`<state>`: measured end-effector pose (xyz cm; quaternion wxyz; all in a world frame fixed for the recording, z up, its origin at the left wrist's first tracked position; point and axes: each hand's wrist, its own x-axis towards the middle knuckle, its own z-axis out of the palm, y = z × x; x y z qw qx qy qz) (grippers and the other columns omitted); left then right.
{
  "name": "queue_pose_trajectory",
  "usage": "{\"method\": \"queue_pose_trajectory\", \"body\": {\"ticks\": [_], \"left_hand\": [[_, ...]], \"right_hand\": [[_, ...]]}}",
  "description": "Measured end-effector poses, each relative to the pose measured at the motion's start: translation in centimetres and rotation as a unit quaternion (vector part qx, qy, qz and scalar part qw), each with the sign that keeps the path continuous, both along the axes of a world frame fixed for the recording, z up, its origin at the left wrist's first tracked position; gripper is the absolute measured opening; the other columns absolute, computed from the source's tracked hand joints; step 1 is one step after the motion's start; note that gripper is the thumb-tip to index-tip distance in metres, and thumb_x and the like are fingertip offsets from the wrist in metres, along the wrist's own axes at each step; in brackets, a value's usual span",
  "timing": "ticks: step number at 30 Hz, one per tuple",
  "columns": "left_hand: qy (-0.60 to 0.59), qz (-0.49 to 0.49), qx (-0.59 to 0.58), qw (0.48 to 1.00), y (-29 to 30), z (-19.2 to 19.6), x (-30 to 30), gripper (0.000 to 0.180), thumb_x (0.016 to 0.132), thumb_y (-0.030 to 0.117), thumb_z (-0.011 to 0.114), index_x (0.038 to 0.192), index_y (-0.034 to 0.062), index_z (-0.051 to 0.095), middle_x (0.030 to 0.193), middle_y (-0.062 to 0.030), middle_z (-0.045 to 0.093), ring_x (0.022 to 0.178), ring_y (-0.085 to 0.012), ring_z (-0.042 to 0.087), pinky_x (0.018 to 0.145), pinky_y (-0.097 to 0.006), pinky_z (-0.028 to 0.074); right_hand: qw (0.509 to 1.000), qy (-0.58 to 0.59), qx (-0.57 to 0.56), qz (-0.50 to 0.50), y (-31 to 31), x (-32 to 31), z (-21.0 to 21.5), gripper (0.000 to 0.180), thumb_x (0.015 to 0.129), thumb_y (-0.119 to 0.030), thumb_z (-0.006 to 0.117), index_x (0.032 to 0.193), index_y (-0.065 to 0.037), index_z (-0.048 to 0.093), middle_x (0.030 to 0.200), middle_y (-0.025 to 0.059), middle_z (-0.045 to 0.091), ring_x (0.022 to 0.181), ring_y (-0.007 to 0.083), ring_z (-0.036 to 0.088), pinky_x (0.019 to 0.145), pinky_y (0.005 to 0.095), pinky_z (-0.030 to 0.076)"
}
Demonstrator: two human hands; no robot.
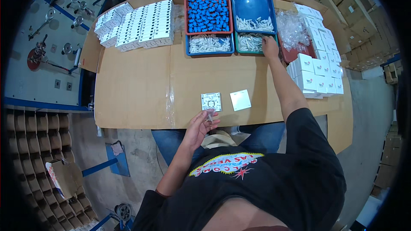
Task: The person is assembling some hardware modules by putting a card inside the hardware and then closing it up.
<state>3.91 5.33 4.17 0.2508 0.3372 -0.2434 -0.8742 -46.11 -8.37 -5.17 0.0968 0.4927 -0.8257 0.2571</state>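
Note:
My left hand [198, 129] is pinched round a small clear plastic bag [210, 114] at the table's near edge. Just beyond the bag lies a square white plate with a frame-like face [211, 102]. A plain white square plate [240, 100] rests to its right, touched by neither hand. My right hand [269, 47] reaches far out to the right edge of a green tray [250, 52] of white plug-like pieces [249, 42]. Its fingers are bent together over the tray, and what they hold is too small to make out.
A red tray [186, 13] of blue pieces and blue trays [252, 1] of white pieces stand along the back. White boxes are stacked at left [145, 25] and right [319, 77]. Crumpled clear bags [292, 30] lie beside the right stack. Cardboard [132, 85] covers the table.

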Motion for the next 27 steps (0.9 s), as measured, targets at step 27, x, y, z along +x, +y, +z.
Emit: {"method": "queue_pose_trajectory", "body": {"ticks": [27], "left_hand": [[0.018,0.034,-0.008,0.999,0.1,3.1,-1.2,0.050,0.109,0.044,0.048,0.136,0.0027,0.058,0.125,-0.0121,0.069,0.106,-0.0233,0.071,0.085,-0.034,0.058]], "right_hand": [[0.700,-0.678,-0.032,0.223,15.7,26.8,14.7,0.013,0.093,0.001,0.072,0.105,0.002,0.069,0.107,0.0110,0.075,0.095,0.0127,0.068,0.085,0.0276,0.055]]}}
